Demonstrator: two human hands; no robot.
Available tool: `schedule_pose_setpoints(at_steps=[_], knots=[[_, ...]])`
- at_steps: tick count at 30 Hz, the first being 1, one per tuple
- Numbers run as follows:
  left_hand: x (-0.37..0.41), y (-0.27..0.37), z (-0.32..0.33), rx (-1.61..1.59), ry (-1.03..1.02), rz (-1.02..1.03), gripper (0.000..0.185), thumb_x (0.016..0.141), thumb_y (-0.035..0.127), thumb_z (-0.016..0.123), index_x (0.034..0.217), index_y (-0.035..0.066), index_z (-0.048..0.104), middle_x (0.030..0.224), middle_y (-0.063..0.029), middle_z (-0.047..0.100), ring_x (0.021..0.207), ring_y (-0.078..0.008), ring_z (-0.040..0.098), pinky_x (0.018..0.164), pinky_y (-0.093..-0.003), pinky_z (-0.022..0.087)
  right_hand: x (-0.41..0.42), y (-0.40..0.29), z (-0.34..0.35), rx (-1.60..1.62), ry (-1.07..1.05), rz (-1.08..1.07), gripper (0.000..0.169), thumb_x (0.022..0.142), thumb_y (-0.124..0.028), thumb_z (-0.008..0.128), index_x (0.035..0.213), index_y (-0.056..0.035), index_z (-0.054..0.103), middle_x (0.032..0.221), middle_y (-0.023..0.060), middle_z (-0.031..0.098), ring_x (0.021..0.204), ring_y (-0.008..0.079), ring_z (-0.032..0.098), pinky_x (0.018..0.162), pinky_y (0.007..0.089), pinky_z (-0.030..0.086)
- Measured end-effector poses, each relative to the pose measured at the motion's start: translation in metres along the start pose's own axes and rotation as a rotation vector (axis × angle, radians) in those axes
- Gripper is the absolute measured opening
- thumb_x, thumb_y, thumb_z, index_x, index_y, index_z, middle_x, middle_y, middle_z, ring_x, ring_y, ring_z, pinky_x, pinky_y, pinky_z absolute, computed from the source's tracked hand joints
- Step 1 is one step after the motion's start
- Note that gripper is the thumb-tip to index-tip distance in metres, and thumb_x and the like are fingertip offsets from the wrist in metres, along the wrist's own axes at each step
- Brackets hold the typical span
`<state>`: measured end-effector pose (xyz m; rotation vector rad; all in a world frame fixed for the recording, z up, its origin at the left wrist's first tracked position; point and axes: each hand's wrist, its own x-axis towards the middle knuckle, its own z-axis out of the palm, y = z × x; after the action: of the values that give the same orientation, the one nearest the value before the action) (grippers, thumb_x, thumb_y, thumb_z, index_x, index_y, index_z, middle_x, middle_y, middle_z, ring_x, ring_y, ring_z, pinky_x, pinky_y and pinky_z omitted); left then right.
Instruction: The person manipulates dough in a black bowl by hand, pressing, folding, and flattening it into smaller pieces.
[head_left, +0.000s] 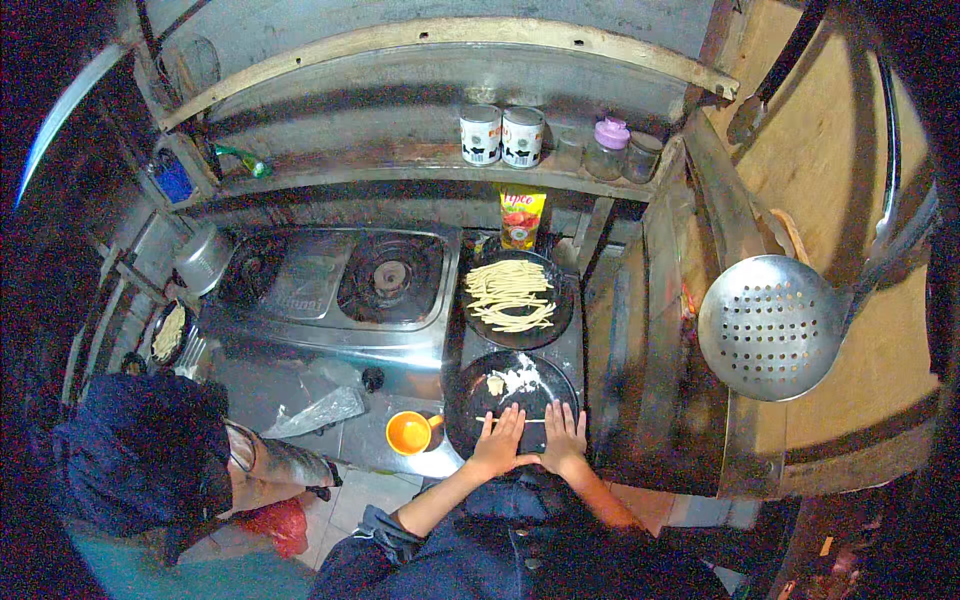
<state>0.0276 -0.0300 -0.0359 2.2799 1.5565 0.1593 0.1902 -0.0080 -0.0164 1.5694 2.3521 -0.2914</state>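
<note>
My left hand and my right hand lie flat, palms down, on the near part of a dark round tray. Their thumbs meet at the tips. A thin dough strand runs crosswise beneath the fingers, its middle visible between the hands. Farther in on this tray sit a small dough lump and a patch of white flour. Just beyond stands a second dark round plate, covered with many pale dough strips. Neither hand grips anything.
An orange mug stands left of the tray, near a clear plastic bag. Farther left is a two-burner gas stove. A person in dark clothing is at the left. A perforated skimmer hangs at right.
</note>
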Motion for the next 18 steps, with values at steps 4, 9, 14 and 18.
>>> schedule_pose_setpoints(at_steps=[4, 9, 14, 18], knots=[[0.008, -0.007, 0.004, -0.013, 0.11, 0.026, 0.102, 0.071, 0.07, 0.042, 0.136, -0.004, 0.018, 0.142, -0.0244, 0.014, 0.134, -0.0326, 0.013, 0.104, -0.0555, 0.011, 0.021, 0.0, 0.026, -0.175, 0.322, 0.033, 0.111, 0.062, -0.066, 0.056, 0.139, 0.0006, 0.01, 0.147, 0.0135, 0.007, 0.135, 0.0293, 0.003, 0.105, 0.0535, -0.003], [0.013, -0.008, 0.0, 0.028, 0.113, -0.003, 0.103, 0.07, 0.071, 0.043, 0.137, -0.003, 0.017, 0.143, -0.0215, 0.016, 0.133, -0.0306, 0.017, 0.104, -0.0531, 0.013, 0.015, 0.002, 0.015, -0.047, 0.161, 0.018, 0.113, 0.061, -0.068, 0.057, 0.138, 0.0007, 0.012, 0.146, 0.0159, 0.009, 0.135, 0.0285, 0.006, 0.106, 0.0517, -0.001], [-0.006, -0.004, 0.008, 0.051, 0.088, 0.008, 0.104, 0.068, 0.074, 0.04, 0.136, -0.002, 0.02, 0.143, -0.0206, 0.017, 0.133, -0.0309, 0.016, 0.105, -0.0516, 0.013, 0.003, 0.001, 0.009, 0.129, 0.163, -0.094, 0.104, 0.067, -0.061, 0.056, 0.138, 0.0005, 0.012, 0.146, 0.0162, 0.009, 0.135, 0.0295, 0.01, 0.108, 0.0477, 0.007], [0.006, -0.005, -0.004, 0.064, 0.009, -0.013, 0.104, 0.069, 0.074, 0.039, 0.138, -0.001, 0.014, 0.144, -0.0193, 0.013, 0.134, -0.0301, 0.012, 0.106, -0.0516, 0.01, 0.014, -0.006, 0.015, 0.217, 0.061, -0.22, 0.1, 0.07, -0.05, 0.061, 0.139, 0.0005, 0.009, 0.146, 0.0175, 0.003, 0.135, 0.0316, 0.006, 0.108, 0.0441, 0.013]])
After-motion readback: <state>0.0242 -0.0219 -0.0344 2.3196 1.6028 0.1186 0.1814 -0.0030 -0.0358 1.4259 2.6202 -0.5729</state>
